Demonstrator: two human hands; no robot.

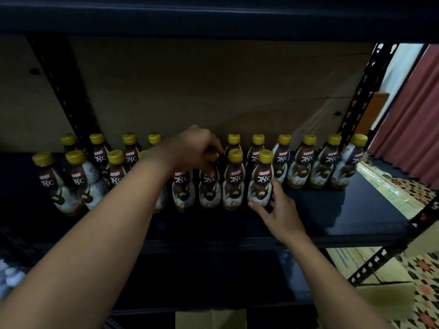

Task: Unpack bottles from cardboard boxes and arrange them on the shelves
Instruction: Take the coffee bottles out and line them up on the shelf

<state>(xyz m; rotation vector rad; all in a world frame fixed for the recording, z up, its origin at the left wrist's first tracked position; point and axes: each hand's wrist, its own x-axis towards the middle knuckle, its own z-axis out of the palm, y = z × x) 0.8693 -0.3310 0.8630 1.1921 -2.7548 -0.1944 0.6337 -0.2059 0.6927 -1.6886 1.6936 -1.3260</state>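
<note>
Several brown coffee bottles with yellow caps stand in two rows on a dark shelf (344, 210). My left hand (190, 148) reaches over the front row, and its fingers close around the cap of one front-row bottle (209, 186). My right hand (278, 210) touches the lower right side of the rightmost front-row bottle (261, 184), thumb under its base edge, fingers spread along it. The back row (304, 162) runs on to the right, up to the shelf post.
A black perforated upright (356, 96) bounds the shelf on the right, another (64, 91) stands at the back left. A shelf board (213, 17) hangs close overhead. Bare shelf lies right of my right hand. A cardboard box (211, 319) and patterned floor (422, 293) show below.
</note>
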